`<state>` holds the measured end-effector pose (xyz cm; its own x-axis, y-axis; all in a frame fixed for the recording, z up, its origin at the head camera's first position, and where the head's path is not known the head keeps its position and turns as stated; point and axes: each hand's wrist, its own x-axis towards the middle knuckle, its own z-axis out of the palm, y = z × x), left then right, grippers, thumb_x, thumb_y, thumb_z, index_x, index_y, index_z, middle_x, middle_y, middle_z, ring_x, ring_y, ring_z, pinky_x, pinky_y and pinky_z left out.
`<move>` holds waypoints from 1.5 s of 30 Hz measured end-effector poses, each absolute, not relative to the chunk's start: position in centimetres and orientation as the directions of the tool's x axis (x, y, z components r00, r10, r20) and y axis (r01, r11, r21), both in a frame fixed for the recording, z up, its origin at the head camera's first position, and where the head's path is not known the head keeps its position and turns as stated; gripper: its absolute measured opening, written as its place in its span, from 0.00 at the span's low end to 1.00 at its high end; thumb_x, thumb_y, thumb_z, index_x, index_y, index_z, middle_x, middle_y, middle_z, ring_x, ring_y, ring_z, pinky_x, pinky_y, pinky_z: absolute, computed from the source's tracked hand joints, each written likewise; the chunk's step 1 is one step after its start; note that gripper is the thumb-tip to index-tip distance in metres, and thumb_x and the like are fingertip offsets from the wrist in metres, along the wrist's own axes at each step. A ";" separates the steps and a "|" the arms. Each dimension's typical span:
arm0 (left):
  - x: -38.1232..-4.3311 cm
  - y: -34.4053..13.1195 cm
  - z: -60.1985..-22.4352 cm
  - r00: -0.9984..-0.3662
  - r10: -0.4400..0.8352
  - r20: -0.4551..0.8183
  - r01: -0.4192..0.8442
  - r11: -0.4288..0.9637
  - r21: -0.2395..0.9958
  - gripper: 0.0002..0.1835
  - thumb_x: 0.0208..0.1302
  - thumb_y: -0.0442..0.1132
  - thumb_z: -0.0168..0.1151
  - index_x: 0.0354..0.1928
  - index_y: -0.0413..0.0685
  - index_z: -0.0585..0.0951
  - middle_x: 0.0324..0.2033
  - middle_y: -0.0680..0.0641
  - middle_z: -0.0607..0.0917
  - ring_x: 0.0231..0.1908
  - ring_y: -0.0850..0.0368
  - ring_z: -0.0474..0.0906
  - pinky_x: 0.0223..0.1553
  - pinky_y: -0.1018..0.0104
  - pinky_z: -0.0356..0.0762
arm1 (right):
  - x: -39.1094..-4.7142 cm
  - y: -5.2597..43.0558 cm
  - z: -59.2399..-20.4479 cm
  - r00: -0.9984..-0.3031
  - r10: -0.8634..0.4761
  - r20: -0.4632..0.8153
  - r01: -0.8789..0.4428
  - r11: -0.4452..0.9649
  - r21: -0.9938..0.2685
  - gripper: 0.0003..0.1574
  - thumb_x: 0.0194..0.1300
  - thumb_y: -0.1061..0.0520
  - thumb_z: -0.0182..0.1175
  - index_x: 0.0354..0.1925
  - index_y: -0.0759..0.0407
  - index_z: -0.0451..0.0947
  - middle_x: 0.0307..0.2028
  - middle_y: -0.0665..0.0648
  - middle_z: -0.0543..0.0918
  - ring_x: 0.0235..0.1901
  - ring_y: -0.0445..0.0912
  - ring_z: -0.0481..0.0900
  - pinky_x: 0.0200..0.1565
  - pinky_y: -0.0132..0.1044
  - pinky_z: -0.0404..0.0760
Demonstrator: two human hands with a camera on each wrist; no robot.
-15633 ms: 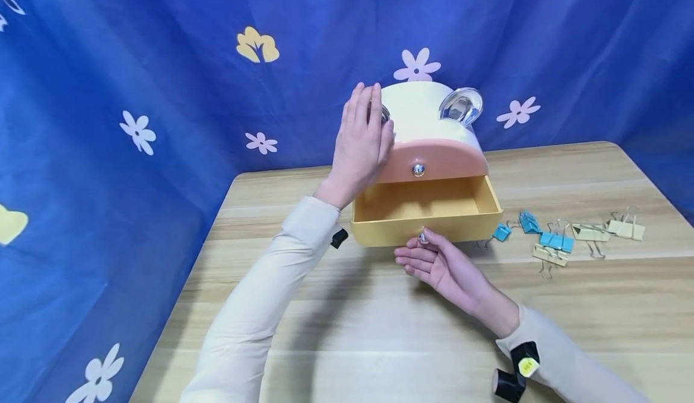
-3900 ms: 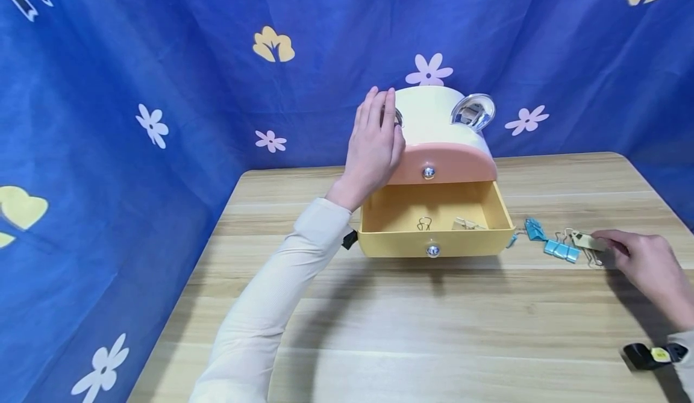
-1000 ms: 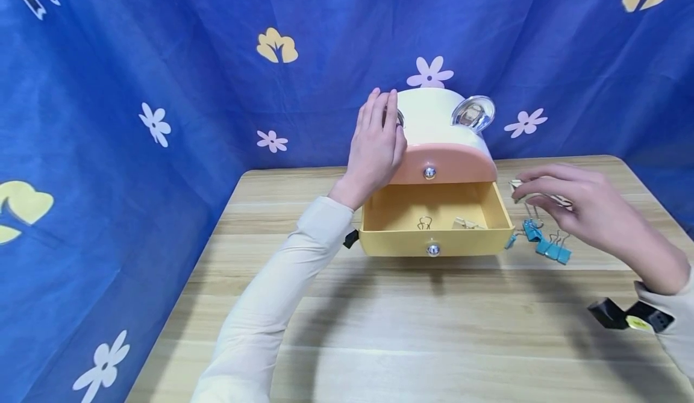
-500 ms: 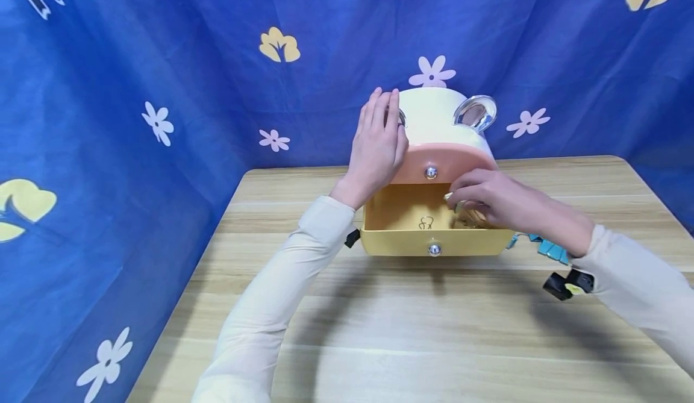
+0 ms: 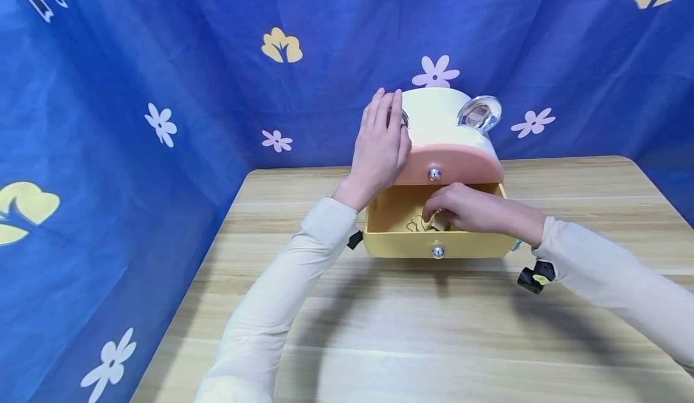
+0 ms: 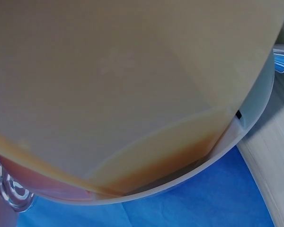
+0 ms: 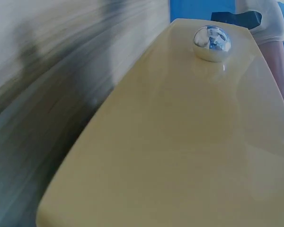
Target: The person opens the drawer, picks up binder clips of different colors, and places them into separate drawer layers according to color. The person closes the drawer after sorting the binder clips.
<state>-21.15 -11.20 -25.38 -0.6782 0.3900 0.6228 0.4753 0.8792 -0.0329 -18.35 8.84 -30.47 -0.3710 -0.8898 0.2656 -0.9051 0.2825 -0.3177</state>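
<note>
A small chest with a white curved top [image 5: 436, 114], a pink upper drawer [image 5: 452, 162] and a pulled-out yellow drawer [image 5: 401, 245] stands at the back of the table. My left hand [image 5: 379, 150] rests with fairly straight fingers against its left side, over the left silver ear. My right hand [image 5: 461, 207] is down inside the yellow drawer, its curled fingers pinching a cream binder clip [image 5: 437, 222], partly hidden by the hand. Wire clip handles [image 5: 414, 224] show beside it in the drawer. The yellow drawer front [image 7: 170, 132] fills most of the right wrist view.
A bit of a blue binder clip [image 5: 516, 244] shows by the drawer's right corner; my right forearm hides the table beyond it. A right silver ear [image 5: 481, 114] juts from the chest. Blue curtain [image 5: 190, 59] hangs behind the wooden table [image 5: 406, 343].
My right hand has lifted a cream binder clip from the pile at the right and carried it left, down into the yellow drawer. The left hand has stayed on the chest.
</note>
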 end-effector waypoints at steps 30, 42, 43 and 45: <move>-21.2 -11.3 -25.4 -0.673 0.388 0.630 0.487 0.873 -0.016 0.30 0.73 0.39 0.38 0.71 0.30 0.55 0.66 0.34 0.63 0.72 0.41 0.48 0.72 0.63 0.30 | -6.2 9.8 -37.0 -0.743 -0.595 0.306 -0.417 0.053 -0.908 0.12 0.68 0.68 0.54 0.47 0.64 0.80 0.40 0.58 0.85 0.39 0.48 0.85 0.43 0.38 0.82; -21.2 -11.2 -25.3 -0.675 0.395 0.623 0.479 0.877 -0.036 0.30 0.73 0.41 0.38 0.71 0.31 0.56 0.66 0.35 0.64 0.72 0.42 0.48 0.72 0.62 0.31 | -9.7 8.5 -38.4 -0.636 -0.770 0.048 0.231 -0.249 -0.941 0.16 0.73 0.64 0.46 0.49 0.76 0.73 0.41 0.62 0.85 0.42 0.49 0.85 0.48 0.42 0.81; -21.2 -11.2 -25.3 -0.679 0.395 0.618 0.475 0.879 -0.041 0.29 0.73 0.41 0.38 0.71 0.31 0.56 0.66 0.35 0.64 0.72 0.42 0.48 0.72 0.62 0.32 | -9.8 8.4 -38.3 -0.631 -0.774 0.049 0.230 -0.247 -0.941 0.15 0.73 0.64 0.46 0.49 0.75 0.74 0.41 0.61 0.85 0.42 0.49 0.85 0.48 0.42 0.81; -21.1 -11.2 -25.2 -0.685 0.399 0.609 0.471 0.881 -0.048 0.29 0.73 0.41 0.38 0.71 0.31 0.57 0.66 0.35 0.64 0.72 0.42 0.49 0.72 0.61 0.32 | -10.0 8.3 -38.1 -0.626 -0.779 0.038 0.233 -0.233 -0.944 0.14 0.73 0.64 0.46 0.48 0.71 0.75 0.41 0.61 0.85 0.42 0.49 0.85 0.48 0.42 0.81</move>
<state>-21.10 -11.24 -25.19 -0.6854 0.3994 0.6088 0.4706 0.8810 -0.0481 -9.97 8.28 -38.13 -0.6260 -0.7789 0.0376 0.2334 -0.2331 -0.9440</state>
